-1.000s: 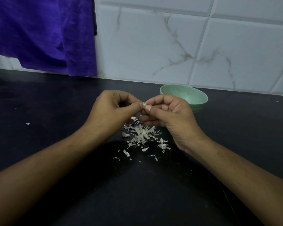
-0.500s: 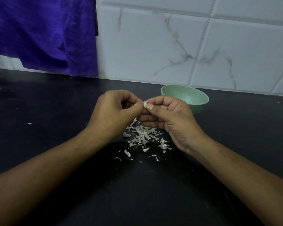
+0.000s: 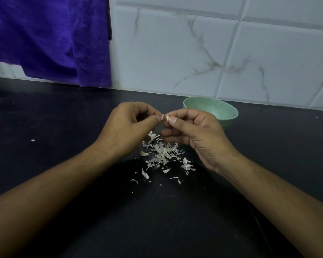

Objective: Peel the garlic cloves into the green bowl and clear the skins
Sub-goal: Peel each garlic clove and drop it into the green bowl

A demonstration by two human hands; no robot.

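My right hand (image 3: 192,131) pinches a small pale garlic clove (image 3: 167,119) between thumb and forefinger. My left hand (image 3: 127,127) is just to its left and pinches a thin flake of garlic skin (image 3: 162,116) peeled off the clove. Both hands hover above a loose pile of garlic skins (image 3: 164,153) on the black counter (image 3: 45,127). The green bowl (image 3: 226,112) stands behind my right hand near the wall; its visible inside looks bare, and my right hand hides part of it.
A purple cloth (image 3: 48,38) hangs at the back left over the white marble-pattern tiled wall (image 3: 194,53). One stray skin flake (image 3: 32,140) lies far left on the counter.
My hands have drawn slightly apart, and a flake of skin has come away from the clove in my left fingers.
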